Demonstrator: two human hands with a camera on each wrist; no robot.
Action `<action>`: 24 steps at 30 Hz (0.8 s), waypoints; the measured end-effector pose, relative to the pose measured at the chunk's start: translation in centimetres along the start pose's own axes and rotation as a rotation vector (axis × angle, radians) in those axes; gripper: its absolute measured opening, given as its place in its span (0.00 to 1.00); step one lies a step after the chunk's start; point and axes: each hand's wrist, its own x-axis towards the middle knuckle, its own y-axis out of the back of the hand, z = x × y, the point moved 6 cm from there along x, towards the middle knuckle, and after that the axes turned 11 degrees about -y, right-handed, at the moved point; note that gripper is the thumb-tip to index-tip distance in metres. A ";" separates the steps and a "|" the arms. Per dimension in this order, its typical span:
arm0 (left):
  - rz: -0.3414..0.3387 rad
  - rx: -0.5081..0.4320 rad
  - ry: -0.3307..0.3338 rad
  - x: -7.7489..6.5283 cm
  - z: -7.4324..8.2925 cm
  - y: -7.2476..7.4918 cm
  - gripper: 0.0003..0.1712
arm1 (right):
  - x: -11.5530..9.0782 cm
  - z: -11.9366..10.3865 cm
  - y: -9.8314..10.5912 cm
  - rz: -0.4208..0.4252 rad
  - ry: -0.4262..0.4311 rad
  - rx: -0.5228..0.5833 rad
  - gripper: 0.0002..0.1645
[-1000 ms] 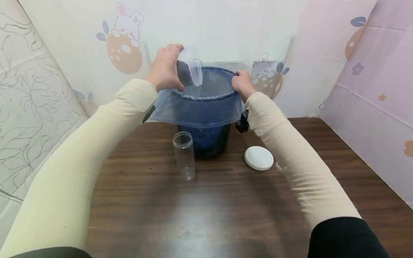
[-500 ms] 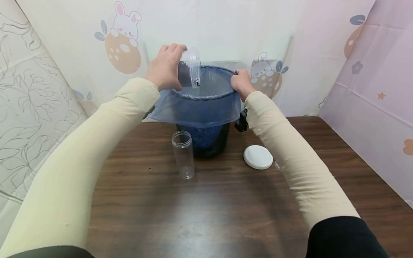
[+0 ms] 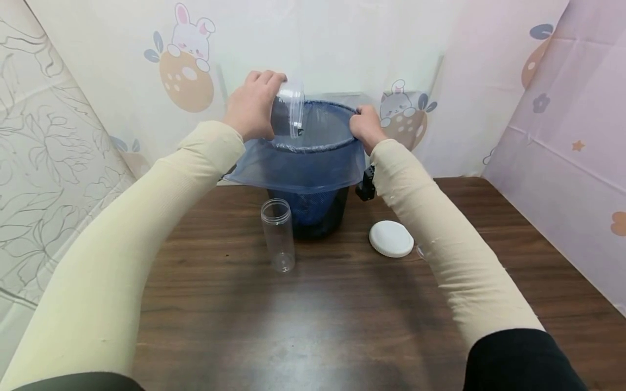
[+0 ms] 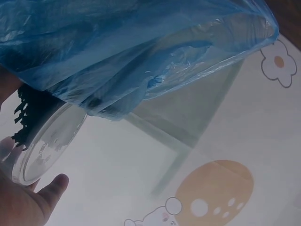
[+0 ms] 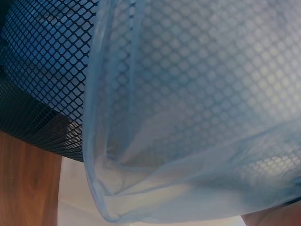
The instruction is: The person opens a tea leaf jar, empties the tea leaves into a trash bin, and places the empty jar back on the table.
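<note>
My left hand point(image 3: 253, 106) grips a clear plastic jar point(image 3: 283, 111), tipped nearly on its side above the left of the waste bin's opening. Dark loose material point(image 4: 35, 110) lies inside it; the left wrist view shows its ragged edge, and a dark bit sits at the jar's mouth. The black mesh bin point(image 3: 325, 217) wears a blue plastic bag point(image 3: 303, 171) folded down over its rim. At the right of that rim, my right hand point(image 3: 367, 126) holds the bag-covered edge with curled fingers. In the right wrist view, the bag point(image 5: 164, 117) hides most of the mesh point(image 5: 51, 56).
An uncapped clear jar point(image 3: 277, 236) stands upright in front of the bin. To the right lies a round white lid point(image 3: 391, 239); beside it a clear item point(image 3: 422, 251) is mostly hidden by my sleeve. Behind the bin hangs a patterned cloth point(image 3: 323, 43).
The jar in my left hand has tilted further, its mouth turning toward the bin, and the dark material has shifted toward the mouth. My right hand keeps its hold on the rim.
</note>
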 end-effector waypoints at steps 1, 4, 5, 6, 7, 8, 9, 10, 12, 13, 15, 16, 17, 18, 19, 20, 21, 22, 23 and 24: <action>0.000 0.005 -0.004 0.0 0.0 0.0 0.60 | 0.0 0.0 0.0 0.001 0.002 0.003 0.08; -0.003 0.021 -0.017 0.1 0.1 -0.2 0.60 | 0.1 0.0 -0.1 0.006 0.009 0.010 0.10; -0.004 0.026 -0.021 0.1 0.2 -0.2 0.59 | 0.1 0.0 -0.1 0.007 0.010 0.010 0.09; -0.004 0.029 -0.024 0.1 0.2 -0.2 0.59 | 0.1 0.0 -0.1 0.006 0.008 0.009 0.08; -0.002 0.033 -0.028 0.1 0.2 -0.3 0.59 | 0.0 0.1 -0.1 0.005 0.006 0.008 0.07; 0.001 0.036 -0.032 0.1 0.2 -0.3 0.58 | 0.1 0.1 -0.2 0.002 0.005 0.006 0.10; 0.003 0.039 -0.034 0.2 0.2 -0.3 0.58 | 0.0 0.2 -0.2 -0.001 0.000 0.003 0.15; 0.006 0.041 -0.038 0.2 0.2 -0.3 0.58 | 0.0 0.2 -0.2 -0.002 -0.002 0.002 0.19; 0.007 0.048 -0.042 0.2 0.3 -0.3 0.57 | 0.0 0.2 -0.2 -0.004 -0.006 -0.006 0.24; 0.007 0.051 -0.044 0.2 0.3 -0.4 0.57 | 0.0 0.2 -0.2 -0.005 -0.006 -0.008 0.23; 0.006 0.056 -0.045 0.2 0.3 -0.4 0.57 | 0.0 0.2 -0.2 -0.004 -0.008 -0.013 0.27; 0.005 0.058 -0.045 0.2 0.4 -0.4 0.57 | 0.1 0.2 -0.2 -0.003 -0.007 -0.014 0.27; 0.003 0.060 -0.045 0.2 0.4 -0.4 0.57 | 0.1 0.2 -0.2 -0.003 -0.009 -0.016 0.27; 0.003 0.061 -0.046 0.3 0.4 -0.3 0.57 | 0.1 0.2 -0.2 -0.003 -0.010 -0.021 0.27; 0.005 0.061 -0.048 0.3 0.4 -0.3 0.57 | 0.1 0.2 -0.1 -0.004 -0.010 -0.022 0.29; 0.006 0.062 -0.050 0.3 0.5 -0.3 0.57 | 0.1 0.2 -0.1 -0.003 -0.009 -0.020 0.29; 0.006 0.062 -0.051 0.3 0.5 -0.3 0.57 | 0.1 0.2 -0.1 -0.002 -0.007 -0.019 0.28; 0.006 0.064 -0.054 0.3 0.5 -0.3 0.57 | 0.1 0.2 -0.1 -0.001 -0.006 -0.018 0.27; 0.006 0.066 -0.056 0.3 0.6 -0.3 0.57 | 0.1 0.2 -0.1 0.000 -0.004 -0.017 0.25; 0.004 0.068 -0.058 0.3 0.6 -0.3 0.56 | 0.1 0.2 -0.1 0.001 -0.003 -0.016 0.25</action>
